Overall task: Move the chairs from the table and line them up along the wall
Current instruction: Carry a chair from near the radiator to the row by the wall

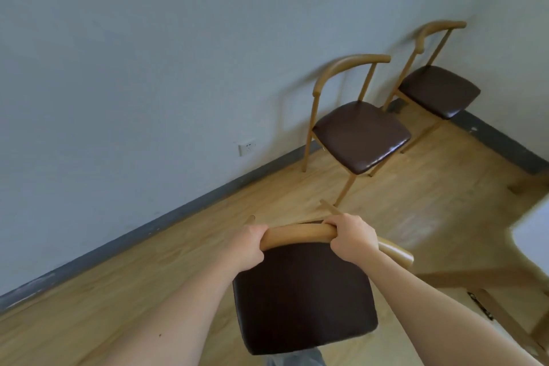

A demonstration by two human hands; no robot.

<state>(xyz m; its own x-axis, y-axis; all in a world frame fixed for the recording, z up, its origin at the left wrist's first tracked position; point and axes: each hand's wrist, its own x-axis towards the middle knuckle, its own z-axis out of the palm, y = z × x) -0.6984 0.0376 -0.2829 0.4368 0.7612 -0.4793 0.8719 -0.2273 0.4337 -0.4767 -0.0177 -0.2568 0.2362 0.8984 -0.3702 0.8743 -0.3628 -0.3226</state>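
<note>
Both hands grip the curved light-wood backrest of a chair with a dark brown padded seat: the left hand wraps its left end, the right hand its right part. This chair is tilted, its legs pointing toward the wall. Two matching wooden chairs stand along the pale grey wall, the nearer chair just beside the corner chair. A white-topped surface edges in at right above the light wood floor.
</note>
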